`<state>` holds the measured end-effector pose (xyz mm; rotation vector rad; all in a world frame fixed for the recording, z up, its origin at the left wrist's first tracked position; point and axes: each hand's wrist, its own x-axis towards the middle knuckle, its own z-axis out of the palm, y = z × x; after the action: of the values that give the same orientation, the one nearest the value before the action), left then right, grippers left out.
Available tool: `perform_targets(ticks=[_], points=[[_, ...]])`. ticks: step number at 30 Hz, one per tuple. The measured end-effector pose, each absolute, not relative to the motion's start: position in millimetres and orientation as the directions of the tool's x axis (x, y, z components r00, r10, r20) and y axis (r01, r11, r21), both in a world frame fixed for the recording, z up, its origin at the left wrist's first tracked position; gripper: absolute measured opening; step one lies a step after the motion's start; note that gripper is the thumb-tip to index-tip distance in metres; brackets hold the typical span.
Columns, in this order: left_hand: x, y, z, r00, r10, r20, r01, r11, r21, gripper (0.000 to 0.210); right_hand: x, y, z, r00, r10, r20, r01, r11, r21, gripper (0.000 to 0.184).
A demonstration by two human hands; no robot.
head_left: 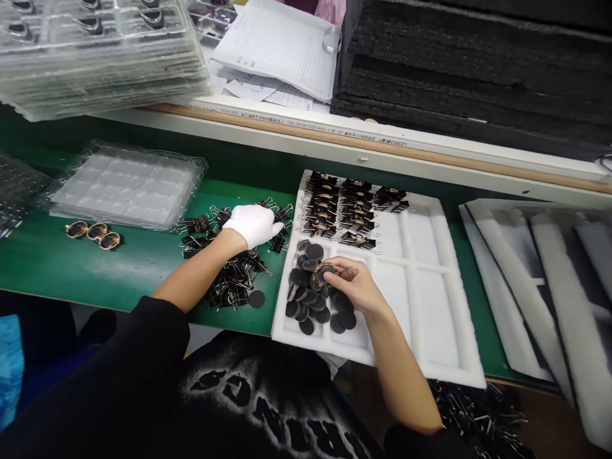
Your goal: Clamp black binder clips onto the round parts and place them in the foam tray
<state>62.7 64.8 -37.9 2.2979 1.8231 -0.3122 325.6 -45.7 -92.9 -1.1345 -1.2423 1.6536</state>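
Observation:
My left hand point(253, 225), in a white glove, is over a heap of black binder clips point(236, 277) on the green bench; its fingertips are hidden behind the back of the hand. My bare right hand point(351, 280) pinches a round brownish eyeglass rim point(317, 275) with a dark disc against it. Below that hand, loose dark round discs point(308, 296) fill compartments of a white foam tray point(382, 357). Rows of binder clips clamped on brownish pieces point(322, 204) occupy the tray's far left part. One dark disc point(257, 299) lies beside the clip heap.
Gold-rimmed round dark lenses point(98, 233) and clear plastic trays point(127, 182) are on the left. More foam trays point(521, 287) lean at the right. A shelf edge point(363, 150) runs behind, bearing stacked plastic trays point(105, 76), papers point(282, 48) and black foam sheets point(459, 76).

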Motion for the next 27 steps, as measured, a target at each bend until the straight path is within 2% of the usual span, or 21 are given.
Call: perform_targets(ticks=[4, 7, 8, 10, 12, 14, 16, 17, 19, 22, 25, 27], points=[[59, 70, -38, 0.233, 0.942, -0.242, 0.972, -0.230, 0.041, 0.035, 329, -46, -96, -0.317, 0.928, -0.195, -0.082, -0.231, -0.969, 0.030], [50, 66, -25, 0.260, 0.950, -0.172, 0.966, -0.254, 0.054, 0.036, 330, -46, -94, -0.340, 0.925, -0.172, -0.135, -0.229, -0.964, 0.028], [49, 63, -21, 0.291, 0.950, -0.111, 0.955, -0.283, 0.084, 0.040, 329, -46, -93, -0.349, 0.923, -0.162, -0.156, -0.228, -0.961, 0.028], [54, 52, -17, 0.413, 0.906, 0.094, 0.877, -0.424, 0.226, 0.050, 327, -47, -92, -0.366, 0.920, -0.140, -0.204, -0.226, -0.953, 0.028], [66, 37, -18, 0.531, 0.768, 0.359, 0.675, -0.639, 0.369, 0.055, 325, -48, -92, -0.374, 0.921, -0.113, -0.266, -0.223, -0.938, 0.034], [79, 23, -23, 0.575, 0.616, 0.538, 0.481, -0.787, 0.387, 0.054, 324, -49, -94, -0.374, 0.923, -0.086, -0.327, -0.218, -0.919, 0.040], [90, 13, -30, 0.586, 0.542, 0.602, 0.427, -0.838, 0.339, 0.052, 323, -49, -95, -0.374, 0.925, -0.064, -0.365, -0.210, -0.907, 0.043], [93, 10, -32, 0.592, 0.540, 0.599, 0.428, -0.840, 0.334, 0.052, 323, -50, -95, -0.373, 0.926, -0.055, -0.374, -0.205, -0.904, 0.043], [95, 8, -34, 0.625, 0.584, 0.518, 0.430, -0.812, 0.396, 0.053, 324, -50, -93, -0.370, 0.929, -0.036, -0.388, -0.189, -0.902, 0.039], [95, 8, -31, 0.682, 0.675, 0.282, 0.484, -0.706, 0.517, 0.060, 323, -49, -88, -0.364, 0.931, -0.006, -0.388, -0.158, -0.908, 0.030], [97, 6, -26, 0.660, 0.747, 0.077, 0.628, -0.606, 0.487, 0.064, 322, -48, -85, -0.358, 0.933, 0.018, -0.374, -0.126, -0.919, 0.024], [100, 3, -25, 0.643, 0.766, 0.006, 0.686, -0.579, 0.440, 0.066, 321, -48, -84, -0.348, 0.937, 0.025, -0.368, -0.112, -0.923, 0.023]])
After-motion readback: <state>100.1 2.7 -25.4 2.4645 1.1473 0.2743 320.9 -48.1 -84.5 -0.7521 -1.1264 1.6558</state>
